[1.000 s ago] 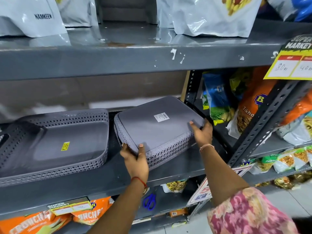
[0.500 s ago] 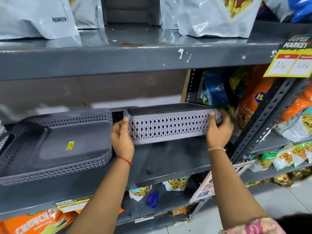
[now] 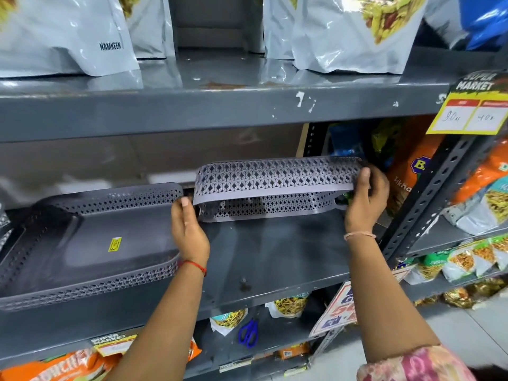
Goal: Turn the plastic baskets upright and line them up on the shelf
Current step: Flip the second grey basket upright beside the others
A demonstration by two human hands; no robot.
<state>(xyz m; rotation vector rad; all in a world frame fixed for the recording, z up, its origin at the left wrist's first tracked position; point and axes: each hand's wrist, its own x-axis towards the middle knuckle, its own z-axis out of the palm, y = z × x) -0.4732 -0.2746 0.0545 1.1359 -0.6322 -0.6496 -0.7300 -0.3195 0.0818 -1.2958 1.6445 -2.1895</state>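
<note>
The left hand and the right hand grip the two short ends of a light grey basket and hold it above the grey shelf, tilted so that its open side faces toward the person and down. Just beside it on the left, a darker grey basket with a yellow sticker rests upright on the same shelf. Silver snack bags stand on the shelf above.
</note>
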